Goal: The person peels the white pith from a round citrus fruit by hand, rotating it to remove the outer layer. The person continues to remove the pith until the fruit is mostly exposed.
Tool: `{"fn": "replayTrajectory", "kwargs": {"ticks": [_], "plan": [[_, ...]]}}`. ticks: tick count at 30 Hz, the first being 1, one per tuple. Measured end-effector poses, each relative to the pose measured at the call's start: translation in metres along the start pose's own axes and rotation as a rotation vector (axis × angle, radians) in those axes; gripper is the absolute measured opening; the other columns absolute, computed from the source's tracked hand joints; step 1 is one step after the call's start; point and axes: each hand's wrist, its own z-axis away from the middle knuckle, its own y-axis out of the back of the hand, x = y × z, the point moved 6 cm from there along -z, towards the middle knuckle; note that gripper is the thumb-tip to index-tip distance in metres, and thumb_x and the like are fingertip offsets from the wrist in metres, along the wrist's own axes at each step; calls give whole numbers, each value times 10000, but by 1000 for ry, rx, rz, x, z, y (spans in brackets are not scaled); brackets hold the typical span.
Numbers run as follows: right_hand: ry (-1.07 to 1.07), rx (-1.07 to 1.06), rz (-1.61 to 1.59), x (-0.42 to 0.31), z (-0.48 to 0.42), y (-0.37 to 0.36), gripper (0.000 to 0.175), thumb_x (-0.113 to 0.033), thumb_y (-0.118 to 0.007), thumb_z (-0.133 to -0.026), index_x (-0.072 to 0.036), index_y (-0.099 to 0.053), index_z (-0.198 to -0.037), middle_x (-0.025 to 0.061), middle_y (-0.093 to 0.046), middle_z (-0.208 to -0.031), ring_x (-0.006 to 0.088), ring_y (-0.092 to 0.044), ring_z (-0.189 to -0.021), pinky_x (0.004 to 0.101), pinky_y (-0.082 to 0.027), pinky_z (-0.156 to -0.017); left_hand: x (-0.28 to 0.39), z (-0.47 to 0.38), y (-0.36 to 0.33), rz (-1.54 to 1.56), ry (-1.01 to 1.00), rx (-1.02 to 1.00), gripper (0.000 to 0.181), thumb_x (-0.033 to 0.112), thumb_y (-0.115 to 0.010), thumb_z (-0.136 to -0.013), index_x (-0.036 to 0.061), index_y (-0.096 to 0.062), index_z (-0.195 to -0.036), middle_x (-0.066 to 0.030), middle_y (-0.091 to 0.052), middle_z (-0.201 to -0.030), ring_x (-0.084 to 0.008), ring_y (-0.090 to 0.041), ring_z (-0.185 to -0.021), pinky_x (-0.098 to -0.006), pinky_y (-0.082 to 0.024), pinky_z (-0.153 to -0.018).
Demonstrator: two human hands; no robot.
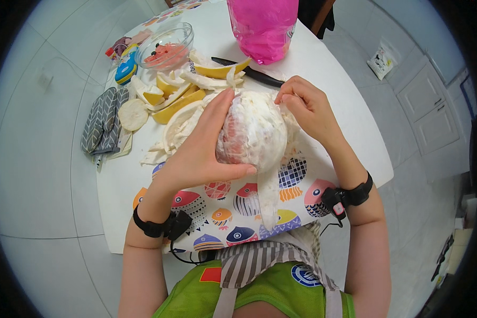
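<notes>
A peeled pomelo (254, 127) rests on a fish-patterned mat (222, 216), mostly wrapped in white pith, with pink flesh showing through on its left side. My left hand (200, 149) grips its left side, thumb along the near edge and fingers at the far side. At the upper right edge of the fruit, thumb and fingers of my right hand (304, 105) are pinched together on the pith; how much they hold is hidden. A long strip of pith (268, 198) hangs from the fruit's near side onto the mat.
Thick yellow rind pieces (179, 105) lie beyond my left hand. A black-handled knife (262, 76) lies past the fruit, near a pink plastic bag (264, 30). A glass bowl (185, 37) holds pink pulp. A grey oven mitt (103, 119) sits at the table's left edge.
</notes>
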Motion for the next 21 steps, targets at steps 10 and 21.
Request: {"fn": "replayTrajectory", "kwargs": {"ticks": [10,21], "plan": [[272,64,-154,-29,11,-12,228,-105,-558,-975,4,-720,-1092,136,-685,-1158,265,-615,-1118,370,-468,-998,28,13,-21,-94,-106,46,1245,338,-919,-672,-10,-199,-1626,-247,-219,-1667,-393,-235,-1558,-454,-254,-1255],[214,-35,-455,-31,6,-18,318,-166,-469,-1036,34,-702,-952,126,-668,-1036,211,-608,-993,337,-484,-915,39,18,-26,-127,-178,48,1244,272,-953,-637,2,-230,-1612,-234,-272,-1628,-397,-294,-1519,-510,-266,-1241]]}}
